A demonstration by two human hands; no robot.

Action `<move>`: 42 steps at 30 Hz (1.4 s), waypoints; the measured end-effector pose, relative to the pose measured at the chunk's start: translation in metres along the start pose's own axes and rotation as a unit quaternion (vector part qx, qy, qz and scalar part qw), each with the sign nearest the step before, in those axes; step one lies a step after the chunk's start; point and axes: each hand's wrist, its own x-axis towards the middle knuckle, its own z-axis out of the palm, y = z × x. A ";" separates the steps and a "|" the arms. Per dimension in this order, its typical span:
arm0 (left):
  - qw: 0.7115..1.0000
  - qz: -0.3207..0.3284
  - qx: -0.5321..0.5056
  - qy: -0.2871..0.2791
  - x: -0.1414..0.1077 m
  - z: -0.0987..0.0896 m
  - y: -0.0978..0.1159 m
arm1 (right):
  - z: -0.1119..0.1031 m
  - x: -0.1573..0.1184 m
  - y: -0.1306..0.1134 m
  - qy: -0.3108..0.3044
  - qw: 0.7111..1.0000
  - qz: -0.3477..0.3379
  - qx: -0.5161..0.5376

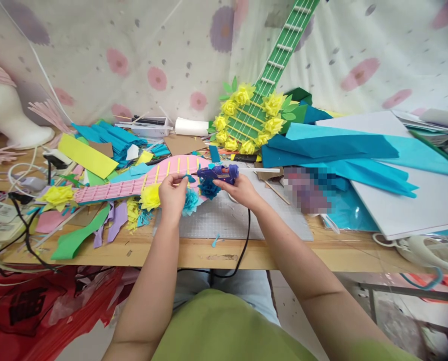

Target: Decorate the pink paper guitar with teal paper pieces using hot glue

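My left hand [172, 197] pinches a small dark teal paper piece [188, 178] above the body of a pink guitar-shaped craft [109, 191]. Wrapped round a purple glue gun [218, 173], my right hand [241, 191] keeps its nozzle pointed left, close to that piece. A white glue stick [263, 171] sticks out behind the gun. Around the pink body's lower edge are a yellow paper flower [151, 197], a light blue one [190, 201] and a dark teal one [209, 189], partly behind the gun.
A green guitar craft [248, 118] with yellow flowers leans on the curtain. Blue paper [332, 149] and white boards [427, 200] lie right. Paper scraps [86, 155] and cables crowd the left. A grey cutting mat [284, 218] lies beneath; a black cord [246, 240] hangs over the table edge.
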 end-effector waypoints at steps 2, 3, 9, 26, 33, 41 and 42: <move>1.000 -0.005 -0.008 0.000 0.001 0.001 -0.001 | -0.001 0.001 -0.001 0.005 1.000 0.000 -0.001; 1.000 -0.005 -0.014 0.000 0.001 0.001 -0.001 | -0.002 0.001 -0.001 0.011 1.000 0.003 0.000; 0.999 -0.006 -0.049 -0.003 0.001 0.001 0.000 | -0.020 0.005 0.018 0.125 0.991 0.046 -0.002; 0.993 -0.001 -0.113 -0.043 -0.009 0.003 0.020 | -0.044 -0.007 0.091 0.176 0.934 0.212 -0.227; 0.989 -0.023 -0.136 -0.061 -0.015 0.002 0.023 | -0.050 -0.010 0.086 0.160 0.929 0.229 -0.244; 0.993 -0.027 -0.104 -0.053 -0.015 0.000 0.026 | -0.061 -0.030 0.067 0.201 0.897 0.128 -0.371; 0.995 -0.016 -0.085 -0.043 -0.013 -0.001 0.025 | -0.062 -0.033 0.064 0.189 0.894 0.135 -0.383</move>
